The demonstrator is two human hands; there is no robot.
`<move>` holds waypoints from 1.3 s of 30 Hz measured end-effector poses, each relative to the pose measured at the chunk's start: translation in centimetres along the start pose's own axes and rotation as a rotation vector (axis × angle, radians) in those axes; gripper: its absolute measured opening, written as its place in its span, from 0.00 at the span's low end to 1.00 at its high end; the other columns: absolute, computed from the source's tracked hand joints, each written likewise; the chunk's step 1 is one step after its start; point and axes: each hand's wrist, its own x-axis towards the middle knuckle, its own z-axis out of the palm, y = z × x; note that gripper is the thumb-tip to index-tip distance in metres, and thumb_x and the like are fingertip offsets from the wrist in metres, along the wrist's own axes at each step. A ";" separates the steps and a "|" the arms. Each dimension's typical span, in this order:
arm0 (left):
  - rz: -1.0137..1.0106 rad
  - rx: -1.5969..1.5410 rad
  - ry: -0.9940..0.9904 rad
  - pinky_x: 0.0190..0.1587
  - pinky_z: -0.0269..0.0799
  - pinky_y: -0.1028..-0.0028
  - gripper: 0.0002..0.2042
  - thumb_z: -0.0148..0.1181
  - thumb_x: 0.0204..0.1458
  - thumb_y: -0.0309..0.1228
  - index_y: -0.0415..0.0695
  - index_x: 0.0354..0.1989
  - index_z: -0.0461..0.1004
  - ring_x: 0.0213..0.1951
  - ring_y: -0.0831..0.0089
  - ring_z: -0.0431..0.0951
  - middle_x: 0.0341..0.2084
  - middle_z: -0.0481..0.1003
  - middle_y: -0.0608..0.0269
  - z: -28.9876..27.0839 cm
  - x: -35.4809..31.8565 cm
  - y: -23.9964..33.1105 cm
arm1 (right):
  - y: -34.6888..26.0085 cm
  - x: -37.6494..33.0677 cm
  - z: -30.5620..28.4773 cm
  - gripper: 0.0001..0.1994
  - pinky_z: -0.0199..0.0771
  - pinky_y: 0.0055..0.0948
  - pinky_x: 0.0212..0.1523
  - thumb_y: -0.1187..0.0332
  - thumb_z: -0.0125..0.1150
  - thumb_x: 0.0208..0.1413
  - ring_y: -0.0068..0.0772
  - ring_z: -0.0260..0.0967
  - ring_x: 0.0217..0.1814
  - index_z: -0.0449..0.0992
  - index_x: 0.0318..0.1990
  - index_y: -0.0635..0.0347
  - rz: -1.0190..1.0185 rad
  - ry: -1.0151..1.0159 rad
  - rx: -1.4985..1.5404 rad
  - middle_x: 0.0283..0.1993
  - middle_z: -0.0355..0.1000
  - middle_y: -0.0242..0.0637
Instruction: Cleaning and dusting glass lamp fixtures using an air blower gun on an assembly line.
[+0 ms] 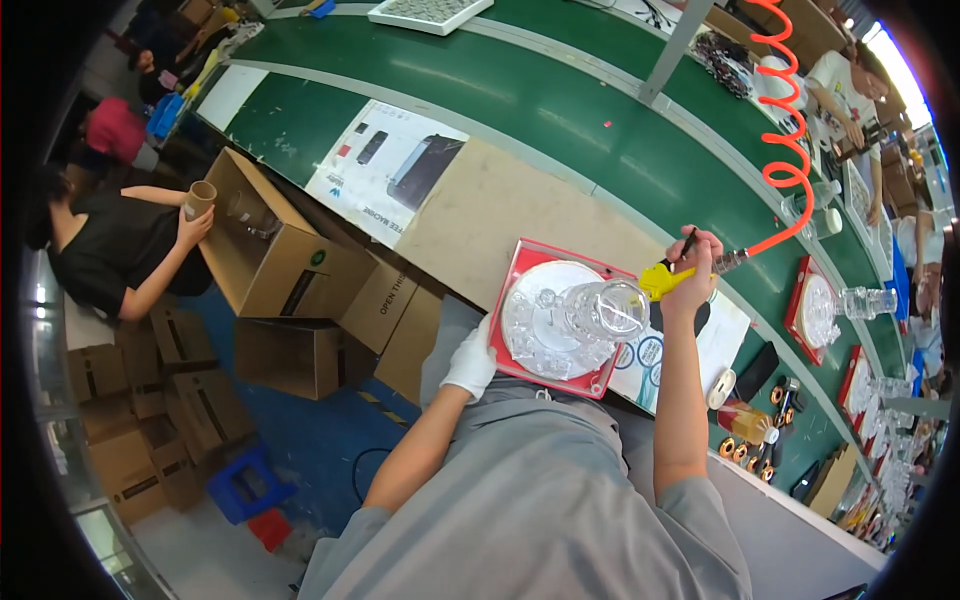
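Note:
My left hand (472,362), in a white glove, grips the left edge of a square red tray (506,290) at the bench's near edge. On the tray sits a round white disc (537,300) with clear plastic parts around it. A clear domed plastic piece (612,310) stands up from it. Bare and closed, my right hand (694,268) holds a yellow air blow gun (657,281) beside the dome, at its upper right. An orange coiled hose (785,165) runs from the gun up to the top right. The gun's nozzle tip is hard to make out.
A cardboard sheet (490,205) and a printed carton panel (385,165) lie on the green bench. Left, a co-worker holds a cardboard tube (200,198) by an open carton (285,270). Right are similar red trays (806,330) and an amber bottle (745,422). A blue stool (245,485) stands below.

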 end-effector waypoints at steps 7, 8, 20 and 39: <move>0.021 -0.028 -0.001 0.52 0.69 0.55 0.31 0.52 0.50 0.26 0.55 0.66 0.55 0.50 0.43 0.72 0.50 0.71 0.41 -0.3 0.1 -0.3 | 3.1 -0.5 5.0 0.08 0.62 0.25 0.28 0.64 0.50 0.62 0.28 0.63 0.27 0.67 0.43 0.59 0.204 -0.110 0.230 0.43 0.69 0.44; 0.054 -0.025 0.000 0.51 0.69 0.54 0.31 0.53 0.50 0.27 0.55 0.66 0.55 0.49 0.43 0.72 0.50 0.71 0.42 -0.1 0.4 -0.4 | 3.2 -0.2 4.6 0.09 0.62 0.25 0.28 0.64 0.50 0.61 0.28 0.63 0.27 0.68 0.44 0.58 0.191 -0.135 0.272 0.44 0.70 0.45; 0.795 0.290 0.166 0.39 0.69 0.61 0.13 0.61 0.47 0.41 0.45 0.34 0.72 0.35 0.58 0.74 0.28 0.72 0.58 -1.9 -3.4 3.0 | -5.5 -2.9 -10.8 0.12 0.66 0.22 0.36 0.66 0.49 0.62 0.23 0.65 0.35 0.68 0.49 0.63 -0.013 0.066 -0.125 0.53 0.68 0.45; 0.744 0.585 0.110 0.24 0.74 0.62 0.11 0.55 0.51 0.44 0.51 0.28 0.73 0.24 0.60 0.79 0.20 0.75 0.60 -6.8 5.2 -0.5 | -5.5 -6.0 -10.1 0.12 0.64 0.19 0.32 0.64 0.51 0.63 0.20 0.62 0.31 0.67 0.47 0.63 0.077 0.234 -0.193 0.51 0.71 0.42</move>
